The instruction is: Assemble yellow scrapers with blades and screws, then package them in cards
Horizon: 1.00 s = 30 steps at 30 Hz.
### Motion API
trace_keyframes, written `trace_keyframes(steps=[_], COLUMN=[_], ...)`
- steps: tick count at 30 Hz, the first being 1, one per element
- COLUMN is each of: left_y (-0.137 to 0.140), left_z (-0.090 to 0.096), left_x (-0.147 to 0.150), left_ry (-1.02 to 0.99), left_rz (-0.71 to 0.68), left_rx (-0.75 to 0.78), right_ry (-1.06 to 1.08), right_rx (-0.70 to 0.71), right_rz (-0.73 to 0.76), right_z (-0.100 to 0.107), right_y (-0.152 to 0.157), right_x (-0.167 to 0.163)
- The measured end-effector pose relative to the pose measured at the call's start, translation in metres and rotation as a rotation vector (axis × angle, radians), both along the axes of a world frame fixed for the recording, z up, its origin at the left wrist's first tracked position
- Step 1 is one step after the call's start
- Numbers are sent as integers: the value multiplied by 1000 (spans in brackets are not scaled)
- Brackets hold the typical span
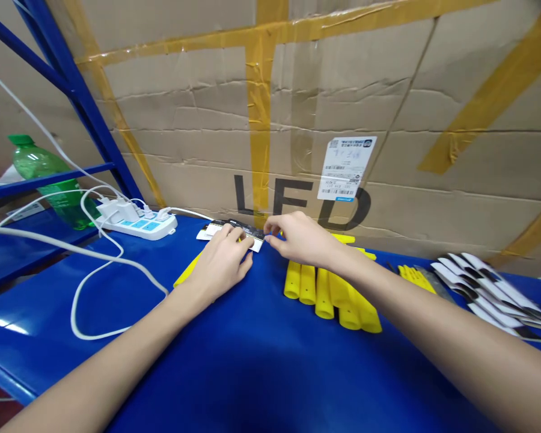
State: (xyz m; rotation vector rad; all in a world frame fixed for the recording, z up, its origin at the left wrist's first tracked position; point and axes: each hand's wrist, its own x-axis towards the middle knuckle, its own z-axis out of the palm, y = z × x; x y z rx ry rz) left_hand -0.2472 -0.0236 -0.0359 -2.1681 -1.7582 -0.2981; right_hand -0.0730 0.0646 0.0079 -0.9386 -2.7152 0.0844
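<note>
My left hand (223, 260) lies palm down with bent fingers over a yellow tube (187, 272), whose near end sticks out beside the wrist. Its fingertips press onto flat black-and-white card packets (258, 244) at the foot of the cardboard box. The palm hides most of that tube. Thumb and index finger of my right hand (293, 236) are pinched at the right end of the packets. Several more yellow tubes (323, 294) lie side by side under my right forearm, their round open ends facing me.
A white power strip (151, 227) with plugs and loose white cables (75, 307) occupies the left. Behind it are a green bottle (49, 174) and a blue metal frame (74, 90). A taped cardboard box (198, 138) walls off the back. Black-and-white sleeves (487, 294) are stacked at right.
</note>
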Motion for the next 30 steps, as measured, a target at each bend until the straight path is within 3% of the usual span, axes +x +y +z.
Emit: trace_keyframes(steps=[3, 8, 13, 17, 23, 30], left_y=[-5, -2, 26, 49, 69, 76], left_z=[4, 26, 56, 63, 55, 57], left_x=[25, 78, 121, 143, 140, 116], left_ry=[-73, -118, 13, 13, -12, -118], left_rz=[-166, -269, 14, 80, 246, 222], left_rx=[23, -216, -341, -316, -396, -648], right_ry=[69, 52, 68, 67, 22, 14], right_rx=[-88, -160, -236, -271, -279, -363], right_rz=[17, -114, -242, -302, -349, -318], right_z=[13, 31, 39, 36, 22, 8], right_y=[-13, -21, -19, -16, -9, -5], right_x=[40, 108, 164, 191, 202, 195])
